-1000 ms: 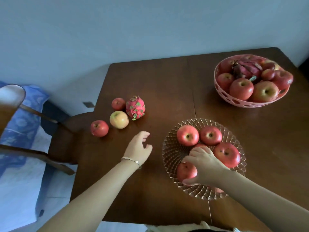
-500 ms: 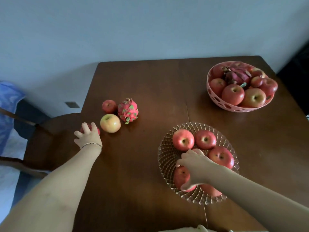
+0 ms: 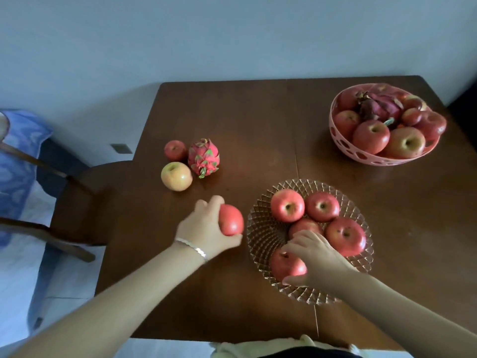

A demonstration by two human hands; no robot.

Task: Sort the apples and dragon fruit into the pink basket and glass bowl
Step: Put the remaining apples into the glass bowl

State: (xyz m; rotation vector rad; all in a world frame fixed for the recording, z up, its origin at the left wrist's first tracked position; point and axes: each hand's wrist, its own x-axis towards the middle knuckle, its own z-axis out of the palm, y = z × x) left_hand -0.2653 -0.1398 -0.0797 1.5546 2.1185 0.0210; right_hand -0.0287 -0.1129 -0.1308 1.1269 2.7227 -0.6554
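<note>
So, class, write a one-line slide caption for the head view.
Left hand carries a red apple toward the glass bowl while the right hand steadies another apple inside.

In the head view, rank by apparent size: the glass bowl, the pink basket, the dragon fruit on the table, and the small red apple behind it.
1. Glass bowl and pink basket: bowl looks larger, but it is nearer, so unsure.
2. Dragon fruit.
3. Small red apple.

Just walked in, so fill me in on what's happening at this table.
A person is sorting fruit. The left hand holds a red apple beside the glass bowl, while the right hand rests on another apple inside it. Two apples and a dragon fruit wait on the table; the pink basket is full.
</note>
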